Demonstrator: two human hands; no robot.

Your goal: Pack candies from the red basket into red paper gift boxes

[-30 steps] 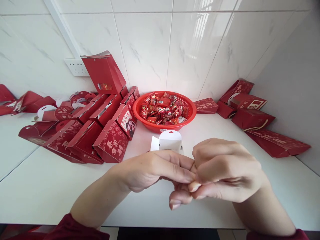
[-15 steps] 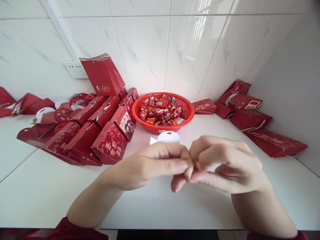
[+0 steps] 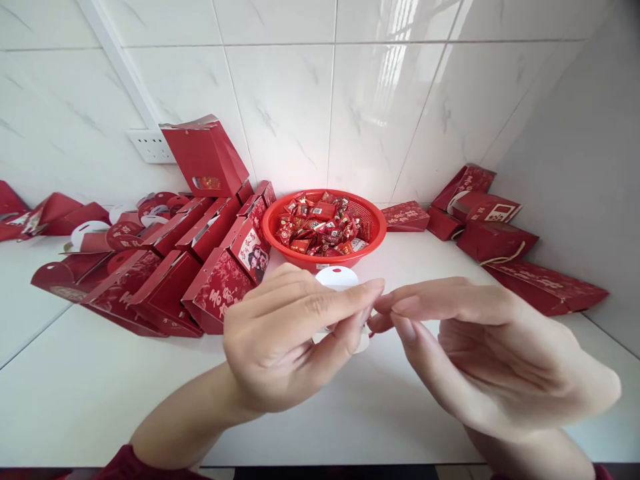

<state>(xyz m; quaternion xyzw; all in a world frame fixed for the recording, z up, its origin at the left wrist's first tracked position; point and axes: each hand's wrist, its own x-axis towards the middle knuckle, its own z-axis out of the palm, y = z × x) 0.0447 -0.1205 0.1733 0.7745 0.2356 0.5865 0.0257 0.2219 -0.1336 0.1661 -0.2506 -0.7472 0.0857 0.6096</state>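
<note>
My left hand (image 3: pixel 295 340) is in front of an open box (image 3: pixel 336 276), whose white inside and rounded tab with a red-edged cut-out show. Its thumb and fingers are pressed together. Facing it, my right hand (image 3: pixel 495 353) has its thumb and fingertips pinched, close to the left fingertips. Whatever lies between the fingertips is hidden or too small to name. Most of the box is covered by my left hand; a pale lower flap shows under the fingers. Behind it stands a red plastic basket (image 3: pixel 374 248) holding many red-wrapped candies (image 3: pixel 323 227).
Rows of red gift boxes (image 3: pixel 210 283) stand at the left, with one tall box (image 3: pixel 207 160) stacked on top. More red boxes (image 3: pixel 495 240) lie at the right, some with cord handles. A tiled wall (image 3: pixel 280 100) with a socket (image 3: pixel 151 146) closes off the back of the white table (image 3: pixel 150 373).
My hands were closed together with fingers interlocked over the box. Now the right hand has drawn back to the right and opened out somewhat; the left has turned, showing its back.
</note>
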